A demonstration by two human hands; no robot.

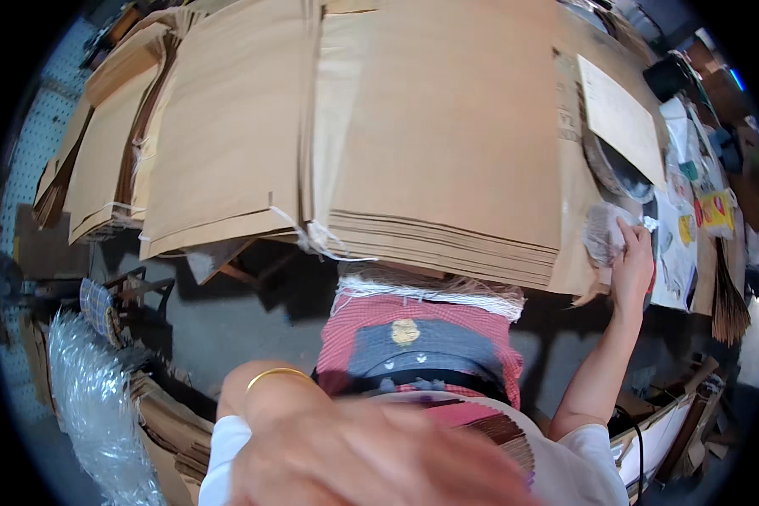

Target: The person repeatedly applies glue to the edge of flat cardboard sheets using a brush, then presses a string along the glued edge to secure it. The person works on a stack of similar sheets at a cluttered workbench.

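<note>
My left hand (pixel 371 447) is raised close to the camera, large and blurred, with a gold bangle on its wrist. Its fingers are smeared by motion. At the right end of the work surface, the fingers of my right hand (pixel 633 266) are closed on a crumpled, see-through plastic bag (pixel 603 232), whose contents I cannot make out. Left of that hand lies a thick stack of flat brown paper sheets (pixel 447 126), its layered edges toward me. A second brown paper stack (pixel 232 110) lies beside it, with white string (pixel 316 239) hanging between the two.
Beyond the bag, a white board (pixel 620 118) lies over a dark round basin (pixel 620 173). Yellow packets (pixel 717 211) sit at the far right. More brown paper bundles (pixel 114 135) stand at the left. Clear plastic wrap (pixel 97 405) is piled at lower left.
</note>
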